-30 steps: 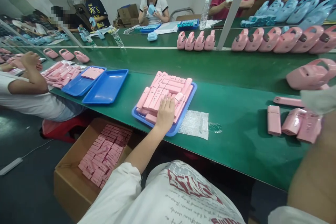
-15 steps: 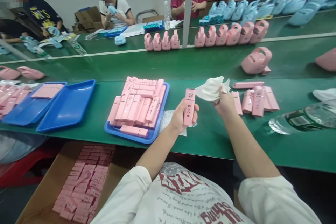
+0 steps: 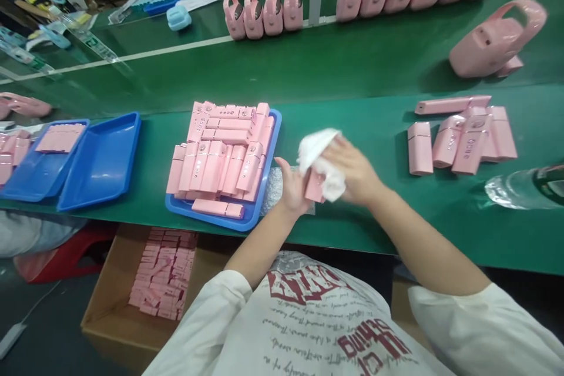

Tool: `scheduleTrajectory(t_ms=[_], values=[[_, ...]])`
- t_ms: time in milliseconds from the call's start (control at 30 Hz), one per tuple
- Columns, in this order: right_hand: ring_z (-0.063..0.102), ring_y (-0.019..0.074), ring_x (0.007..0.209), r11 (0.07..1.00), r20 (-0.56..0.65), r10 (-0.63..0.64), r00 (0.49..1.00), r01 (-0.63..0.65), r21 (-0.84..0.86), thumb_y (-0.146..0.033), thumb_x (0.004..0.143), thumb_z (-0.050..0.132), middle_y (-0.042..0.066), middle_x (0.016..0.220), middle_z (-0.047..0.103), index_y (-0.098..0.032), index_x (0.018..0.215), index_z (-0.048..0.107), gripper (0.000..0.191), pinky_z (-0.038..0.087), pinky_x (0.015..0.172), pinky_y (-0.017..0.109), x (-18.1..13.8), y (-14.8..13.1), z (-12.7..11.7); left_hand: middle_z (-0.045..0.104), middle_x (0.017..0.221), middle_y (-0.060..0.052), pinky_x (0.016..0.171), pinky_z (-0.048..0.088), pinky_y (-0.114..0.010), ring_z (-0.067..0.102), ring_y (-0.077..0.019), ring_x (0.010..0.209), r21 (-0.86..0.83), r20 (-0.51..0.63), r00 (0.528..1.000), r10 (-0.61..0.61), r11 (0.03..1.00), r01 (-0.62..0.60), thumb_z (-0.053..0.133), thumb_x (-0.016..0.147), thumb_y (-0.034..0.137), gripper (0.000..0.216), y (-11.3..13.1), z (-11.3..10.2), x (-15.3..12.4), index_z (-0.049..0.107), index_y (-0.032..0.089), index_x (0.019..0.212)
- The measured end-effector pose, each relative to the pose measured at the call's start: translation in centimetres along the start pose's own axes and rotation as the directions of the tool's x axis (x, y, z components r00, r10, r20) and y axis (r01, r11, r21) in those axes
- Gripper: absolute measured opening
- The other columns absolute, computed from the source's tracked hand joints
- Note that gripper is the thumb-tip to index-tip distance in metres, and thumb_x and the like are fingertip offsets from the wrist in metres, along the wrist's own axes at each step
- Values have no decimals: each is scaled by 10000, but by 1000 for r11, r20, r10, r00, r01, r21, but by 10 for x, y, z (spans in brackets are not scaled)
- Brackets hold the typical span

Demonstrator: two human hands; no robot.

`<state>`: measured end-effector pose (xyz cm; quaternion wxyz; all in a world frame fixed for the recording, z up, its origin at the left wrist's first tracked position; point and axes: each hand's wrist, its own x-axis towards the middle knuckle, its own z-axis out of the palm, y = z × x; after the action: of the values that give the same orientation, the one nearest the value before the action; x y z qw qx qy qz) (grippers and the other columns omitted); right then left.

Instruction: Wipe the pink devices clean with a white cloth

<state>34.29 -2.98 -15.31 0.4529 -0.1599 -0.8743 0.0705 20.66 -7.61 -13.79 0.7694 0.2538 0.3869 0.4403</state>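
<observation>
My left hand holds a pink rectangular case over the green table, its thumb raised off to the side. Most of the case is hidden under a white cloth. My right hand, a little blurred, grips the cloth and presses it over the case. Just left of my hands, a blue tray is heaped with similar pink cases. Below my left hand a bubble-wrap sheet lies partly covered.
Several loose pink cases and a plastic bottle lie at the right. Pink handled housings stand farther back. Another blue tray is at the left. An open carton of pink pieces sits below the table edge. Co-workers sit across.
My right hand has brought the cloth left onto the case, which was upright and uncovered in my left hand. The view has tipped down.
</observation>
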Motion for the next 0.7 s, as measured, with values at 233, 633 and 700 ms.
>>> scheduleTrajectory(t_ms=[233,633,700], values=[[559,224,1226,971,84,-60,995,39,234,-438,936,421,112,1165,670,-183,1175,634,409,369,1121,463,-10,-9,3,591,728,-68,462,405,-235,562,-144,588,-174,-114,965,235,952,-252,-58,792,803,981,-4,2,-1,574,126,1115],[519,261,1230,56,61,955,292,-376,925,-634,753,477,54,1317,554,-249,1067,530,500,534,853,376,-2,14,-14,512,829,12,278,303,-166,423,-30,398,-161,270,929,253,963,-216,709,730,415,348,1,-3,-10,480,211,894],[496,268,1260,73,77,927,367,-379,922,-728,756,407,49,1377,503,-269,1115,518,593,525,866,381,5,7,-20,519,830,6,281,311,-174,432,-35,402,-175,291,922,254,962,-210,679,762,422,317,0,-2,-11,489,203,890]])
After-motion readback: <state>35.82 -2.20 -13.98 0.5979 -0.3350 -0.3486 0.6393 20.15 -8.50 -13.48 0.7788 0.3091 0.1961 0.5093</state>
